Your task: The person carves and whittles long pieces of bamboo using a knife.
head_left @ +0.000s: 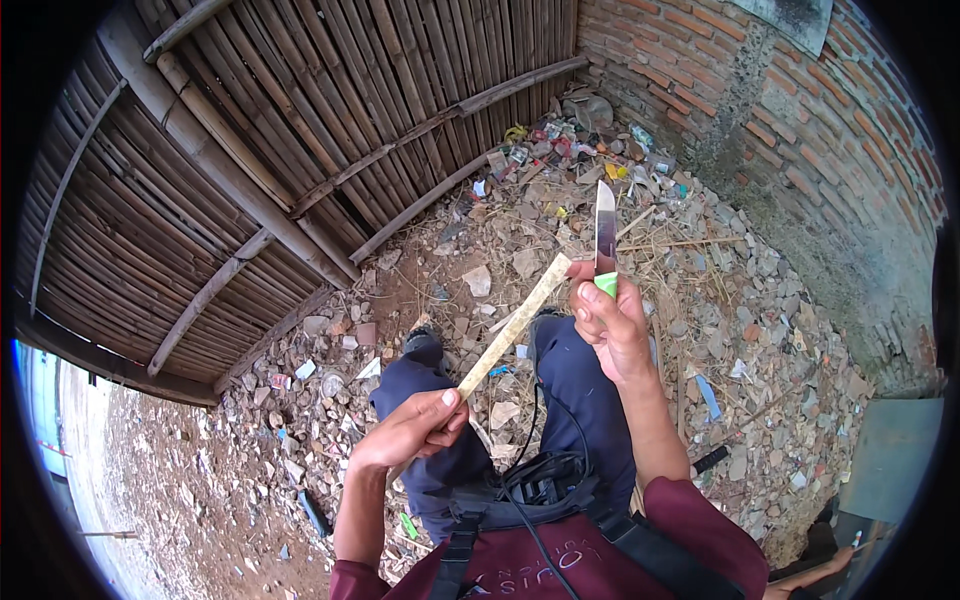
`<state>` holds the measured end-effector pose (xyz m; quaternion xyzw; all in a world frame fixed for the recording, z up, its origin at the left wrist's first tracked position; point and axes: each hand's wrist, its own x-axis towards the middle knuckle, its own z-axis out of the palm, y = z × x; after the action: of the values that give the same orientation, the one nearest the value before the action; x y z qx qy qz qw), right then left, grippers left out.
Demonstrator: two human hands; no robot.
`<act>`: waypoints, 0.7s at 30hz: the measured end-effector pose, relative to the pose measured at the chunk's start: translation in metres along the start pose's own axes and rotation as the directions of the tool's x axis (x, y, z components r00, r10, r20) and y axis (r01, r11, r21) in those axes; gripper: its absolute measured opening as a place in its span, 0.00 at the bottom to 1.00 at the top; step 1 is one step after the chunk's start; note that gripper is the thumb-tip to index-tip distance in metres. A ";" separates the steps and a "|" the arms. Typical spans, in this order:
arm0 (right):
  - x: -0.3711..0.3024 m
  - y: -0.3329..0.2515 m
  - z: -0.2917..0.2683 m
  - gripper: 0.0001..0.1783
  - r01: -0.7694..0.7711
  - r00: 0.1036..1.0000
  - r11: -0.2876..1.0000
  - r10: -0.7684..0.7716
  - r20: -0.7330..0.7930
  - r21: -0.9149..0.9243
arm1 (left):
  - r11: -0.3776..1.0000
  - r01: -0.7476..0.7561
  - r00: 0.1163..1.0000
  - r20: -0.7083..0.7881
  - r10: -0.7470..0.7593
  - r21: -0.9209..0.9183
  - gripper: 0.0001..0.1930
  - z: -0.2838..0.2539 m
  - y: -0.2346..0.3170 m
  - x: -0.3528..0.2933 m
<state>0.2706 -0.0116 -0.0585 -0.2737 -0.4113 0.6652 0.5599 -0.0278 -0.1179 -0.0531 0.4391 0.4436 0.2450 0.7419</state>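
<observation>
My left hand [418, 432] is closed around the lower end of a pale, flat bamboo strip [515, 325]. The strip slants up and to the right, and its far end meets an outstretched finger of my right hand [612, 325]. That right hand grips a knife by its light green handle [606, 284]. The knife's steel blade [605, 225] points up, away from me, beside the strip's upper end and apart from it. Most of the handle is hidden inside my fingers. My knees, in dark trousers [585, 385], are bent below the hands.
A bamboo-slat wall [330, 90] rises on the left, and a brick wall [800, 130] curves along the right. Rubble and litter [570, 150] cover the ground. A dark-handled tool [710, 460] lies by my right side. Another person's arm [825, 572] shows at lower right.
</observation>
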 end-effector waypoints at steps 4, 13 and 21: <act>0.001 0.000 0.002 0.19 0.041 0.998 0.999 -0.041 -0.049 0.001 | 0.996 -0.024 0.999 0.034 0.021 0.087 0.28 -0.006 0.000 0.005; 0.002 -0.004 0.004 0.16 0.117 0.992 0.993 -0.117 -0.042 0.008 | 0.717 -0.281 0.825 -0.222 0.520 0.637 0.20 0.033 0.012 0.010; -0.013 0.002 0.014 0.18 0.414 0.884 0.832 -0.464 -0.053 -0.370 | 0.801 -0.281 0.811 -0.316 0.493 0.528 0.21 0.035 0.001 0.006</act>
<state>0.2612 -0.0279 -0.0541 -0.3126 -0.5335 0.4142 0.6679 0.0055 -0.1281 -0.0476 0.6174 0.5412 0.3760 0.4296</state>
